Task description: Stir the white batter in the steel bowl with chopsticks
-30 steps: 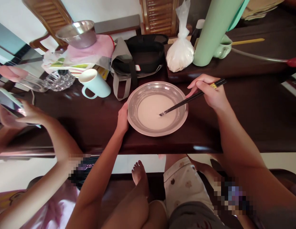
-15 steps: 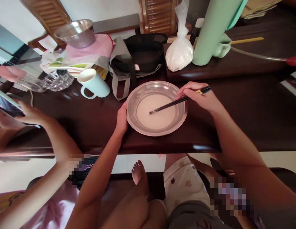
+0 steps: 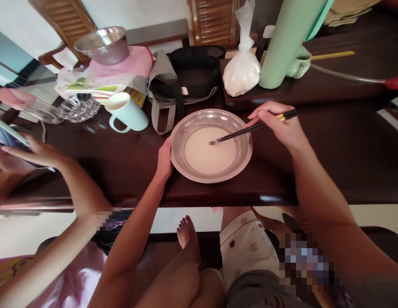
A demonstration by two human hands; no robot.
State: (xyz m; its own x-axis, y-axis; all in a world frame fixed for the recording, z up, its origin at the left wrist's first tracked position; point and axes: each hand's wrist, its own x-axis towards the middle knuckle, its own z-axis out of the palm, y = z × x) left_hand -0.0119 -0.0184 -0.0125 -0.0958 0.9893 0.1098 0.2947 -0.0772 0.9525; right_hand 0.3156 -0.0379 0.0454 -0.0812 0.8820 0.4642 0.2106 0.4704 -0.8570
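A wide steel bowl (image 3: 212,176) stands on the dark table near its front edge, with a pale, milky batter-like liquid (image 3: 203,156) in its bottom. My left hand (image 3: 165,158) grips the bowl's left rim, its fingers partly hidden under and behind the side. Held in my right hand (image 3: 279,124) is a pair of black chopsticks (image 3: 239,133) with gold bands. They slant over the right rim, and their wet, whitish tips are at the liquid near the middle of the bowl; whether they dip below the surface is hard to see.
Behind the bowl are a light blue mug (image 3: 131,114), a grey-black bag (image 3: 195,77), a knotted bag of white powder (image 3: 241,75) and a tall green bottle (image 3: 282,47). Another steel bowl (image 3: 107,51) stands back left. At left, another person's hands (image 3: 41,152) hold a phone (image 3: 9,137).
My right hand has moved to the right and slightly up, drawing the chopstick tips right and back through the bowl. My left hand and the bowl stay in place.
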